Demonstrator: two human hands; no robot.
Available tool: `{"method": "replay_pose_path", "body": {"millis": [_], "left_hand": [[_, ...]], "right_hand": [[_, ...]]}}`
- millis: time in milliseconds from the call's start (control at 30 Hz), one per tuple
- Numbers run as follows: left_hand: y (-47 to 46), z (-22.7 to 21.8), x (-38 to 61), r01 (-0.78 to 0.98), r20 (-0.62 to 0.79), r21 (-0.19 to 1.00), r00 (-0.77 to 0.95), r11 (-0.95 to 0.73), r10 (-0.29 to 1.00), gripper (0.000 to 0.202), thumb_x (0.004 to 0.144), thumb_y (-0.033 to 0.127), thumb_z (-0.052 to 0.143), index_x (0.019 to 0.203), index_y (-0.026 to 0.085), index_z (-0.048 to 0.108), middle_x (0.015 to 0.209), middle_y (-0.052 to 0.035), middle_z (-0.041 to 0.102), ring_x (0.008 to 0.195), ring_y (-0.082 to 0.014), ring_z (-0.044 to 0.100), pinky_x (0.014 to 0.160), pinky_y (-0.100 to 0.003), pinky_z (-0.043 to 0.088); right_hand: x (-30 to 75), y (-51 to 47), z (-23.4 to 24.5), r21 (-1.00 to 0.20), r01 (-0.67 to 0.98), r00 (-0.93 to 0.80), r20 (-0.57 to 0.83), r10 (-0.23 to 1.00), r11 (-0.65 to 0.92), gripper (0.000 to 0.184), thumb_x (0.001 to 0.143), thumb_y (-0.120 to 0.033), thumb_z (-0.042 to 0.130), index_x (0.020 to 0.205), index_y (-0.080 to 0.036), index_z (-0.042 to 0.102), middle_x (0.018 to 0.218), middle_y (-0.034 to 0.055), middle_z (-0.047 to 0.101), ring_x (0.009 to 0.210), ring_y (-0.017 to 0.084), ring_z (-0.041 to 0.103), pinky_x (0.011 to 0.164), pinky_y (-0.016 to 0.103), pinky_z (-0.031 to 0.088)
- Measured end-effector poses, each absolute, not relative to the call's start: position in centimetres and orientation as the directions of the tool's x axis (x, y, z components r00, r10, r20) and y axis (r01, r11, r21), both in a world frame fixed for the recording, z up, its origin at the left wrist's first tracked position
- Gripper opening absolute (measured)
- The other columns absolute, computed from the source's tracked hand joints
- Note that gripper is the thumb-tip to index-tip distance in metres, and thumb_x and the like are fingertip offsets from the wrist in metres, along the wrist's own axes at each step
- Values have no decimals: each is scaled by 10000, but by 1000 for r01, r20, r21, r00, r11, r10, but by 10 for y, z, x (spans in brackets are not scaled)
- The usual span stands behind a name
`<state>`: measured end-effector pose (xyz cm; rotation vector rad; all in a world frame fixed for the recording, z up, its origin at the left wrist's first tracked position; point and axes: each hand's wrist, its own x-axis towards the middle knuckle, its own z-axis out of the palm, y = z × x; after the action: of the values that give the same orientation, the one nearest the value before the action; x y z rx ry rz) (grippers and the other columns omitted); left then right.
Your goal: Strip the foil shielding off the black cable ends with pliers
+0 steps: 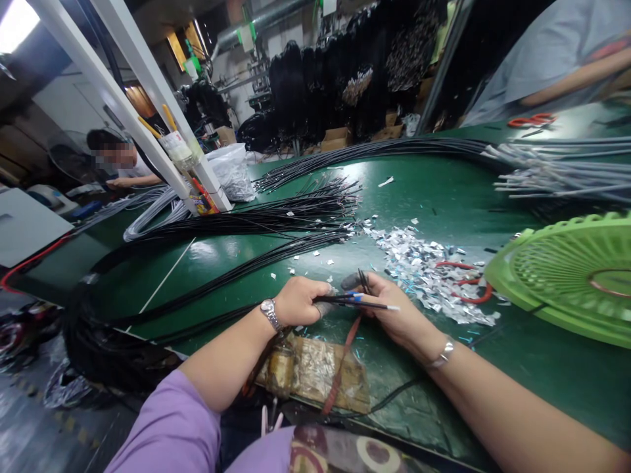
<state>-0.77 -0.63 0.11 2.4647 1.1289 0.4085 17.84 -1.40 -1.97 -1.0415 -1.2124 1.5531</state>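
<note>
My left hand point(298, 301) is closed in a fist around a thin black cable point(367, 304) whose end sticks out to the right, with a blue mark and a pale tip. My right hand point(394, 312) pinches the same cable end from the right, fingers curled, with a dark finger cover point(351, 281) on one fingertip. Both hands hover just above the green table point(444, 190), near its front edge. Long black cables point(236, 230) fan out across the table to the left and behind my hands.
A heap of silver foil scraps point(424, 269) and red-handled scissors point(463, 282) lie right of my hands. A green fan point(572, 272) lies at the right. Grey cables point(562, 171) lie far right. A taped block point(315, 371) sits at the front edge. Other people work at left and top right.
</note>
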Motion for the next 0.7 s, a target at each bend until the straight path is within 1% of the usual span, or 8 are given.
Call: {"method": "replay_pose_path", "body": {"millis": [200,300,367,433,500,533,633,700], "left_hand": [[-7,2,-7,635,40,495,665,-593,746,121,738,179,560,617,175,561,556,23,524,520,-89,413,522,-201,291],[-7,1,-7,604,53,505,691,-617,721,141,735,202,566,598,174,543,560,18,517,524,-91,417,529,-205,294],[-7,1,-6,587,68,505,704,-633,707,132,730,200,566,601,175,546,569,14,524,534,-93,424,538,-210,297],[-7,1,-6,593,70,501,698,-630,712,127,726,200,567,602,177,550,575,10,531,550,-98,429,550,-215,303],[-7,1,-7,610,71,506,675,-610,734,133,728,207,565,600,178,551,576,6,533,558,-103,426,560,-220,310],[-7,1,-8,617,75,513,661,-597,747,139,736,217,561,603,179,554,577,4,533,559,-105,422,562,-221,314],[-5,2,-12,625,88,537,626,-566,775,179,790,275,533,642,181,573,591,-1,539,563,-107,417,571,-220,324],[-4,2,-14,613,99,556,622,-561,777,207,813,313,519,665,182,579,605,-4,541,570,-107,426,580,-216,329]], "right_hand": [[180,-15,-20,-987,-124,-319,-56,946,-101,396,492,-438,818,656,-192,556,573,-36,538,524,110,436,483,240,325],[178,-15,-21,-989,-128,-330,-30,944,-77,412,473,-437,831,646,-191,548,567,-37,531,541,119,450,506,248,355],[176,-14,-23,-990,-124,-293,-20,956,-59,406,487,-439,826,650,-195,546,573,-38,528,546,122,459,514,251,365],[176,-11,-26,-991,-124,-209,-21,978,-48,412,488,-456,819,664,-202,547,587,-34,542,555,128,476,510,251,368],[177,-7,-28,-989,-139,-132,-41,990,-59,422,486,-485,805,672,-206,547,580,-31,545,531,123,463,474,242,343],[179,-5,-28,-985,-153,-121,-58,991,-77,419,498,-495,794,675,-206,549,561,-34,534,508,115,442,450,235,319],[184,-3,-22,-964,-198,-211,-137,968,-180,374,562,-487,764,680,-195,562,498,-49,478,447,88,361,391,213,228],[187,-4,-17,-945,-214,-294,-180,939,-248,363,549,-458,781,670,-184,574,496,-43,485,442,80,354,373,203,202]]}}
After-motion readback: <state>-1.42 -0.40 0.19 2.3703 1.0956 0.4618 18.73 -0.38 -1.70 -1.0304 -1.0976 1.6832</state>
